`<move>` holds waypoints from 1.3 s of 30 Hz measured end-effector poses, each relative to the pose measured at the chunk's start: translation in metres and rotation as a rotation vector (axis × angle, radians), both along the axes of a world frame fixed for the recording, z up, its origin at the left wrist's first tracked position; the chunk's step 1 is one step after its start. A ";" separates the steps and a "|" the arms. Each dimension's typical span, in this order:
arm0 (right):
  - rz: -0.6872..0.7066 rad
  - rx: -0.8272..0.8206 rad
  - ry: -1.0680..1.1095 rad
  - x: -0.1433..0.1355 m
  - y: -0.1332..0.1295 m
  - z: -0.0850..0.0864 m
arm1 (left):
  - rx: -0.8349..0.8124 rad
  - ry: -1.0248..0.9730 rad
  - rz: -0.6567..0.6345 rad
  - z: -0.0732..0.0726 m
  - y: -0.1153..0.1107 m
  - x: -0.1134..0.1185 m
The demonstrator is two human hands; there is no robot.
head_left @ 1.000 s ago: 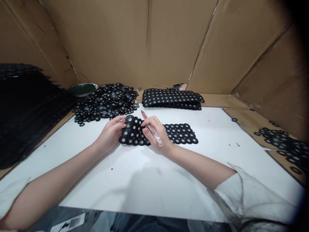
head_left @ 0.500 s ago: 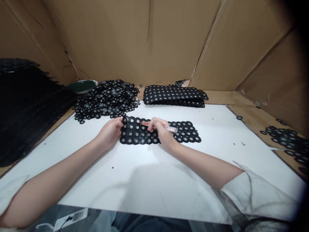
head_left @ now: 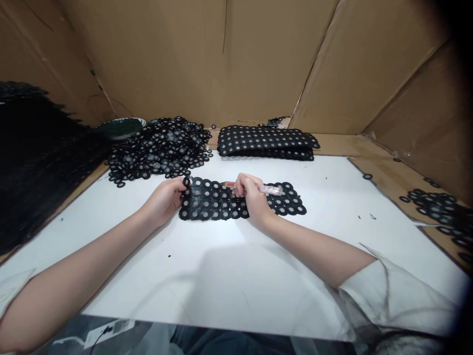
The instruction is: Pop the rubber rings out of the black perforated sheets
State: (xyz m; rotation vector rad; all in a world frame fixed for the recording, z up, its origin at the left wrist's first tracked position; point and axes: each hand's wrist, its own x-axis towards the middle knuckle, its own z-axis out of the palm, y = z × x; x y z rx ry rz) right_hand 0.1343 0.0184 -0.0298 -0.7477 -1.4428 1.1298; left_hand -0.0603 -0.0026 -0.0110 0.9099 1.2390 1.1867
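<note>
A black sheet of joined rings with pale centres (head_left: 210,203) lies on the white board in front of me. My left hand (head_left: 164,199) is closed on its left end, with thumb and fingers pinching near the upper left corner, where a ring stands up a little. In my right hand (head_left: 254,197), the fingers wrap round a slim pen-like tool (head_left: 271,190) with a shiny pinkish handle and an orange-red front part. That hand rests over the middle of the sheet, and the fingers hide some rings. I cannot make out the tool's tip.
Behind the left end is a heap of loose black rings (head_left: 158,150), with a dish of dark green stuff (head_left: 121,128) beyond. A folded ring sheet (head_left: 266,139) lies at the back. More rings (head_left: 438,207) sit at right. A tall black stack (head_left: 40,167) stands left, cardboard walls (head_left: 258,64) behind.
My right hand has moved a little to the right along the sheet with the tool. My left hand keeps its hold at the left end. The view has shifted slightly.
</note>
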 end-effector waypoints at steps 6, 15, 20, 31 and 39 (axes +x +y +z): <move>0.136 -0.029 -0.064 -0.003 0.000 -0.001 | -0.065 0.181 -0.085 0.006 -0.007 0.008; 0.236 -0.069 -0.151 -0.002 -0.002 0.001 | -0.043 0.262 -0.011 0.003 -0.009 0.009; 0.219 -0.045 -0.225 -0.004 -0.004 0.001 | -0.035 0.272 -0.006 0.002 -0.008 0.011; 0.193 0.181 -0.477 -0.014 -0.014 0.000 | 0.006 0.424 0.175 0.000 -0.026 0.030; 0.259 -0.085 -0.213 -0.008 -0.003 -0.002 | -0.030 0.357 -0.057 0.016 -0.014 0.010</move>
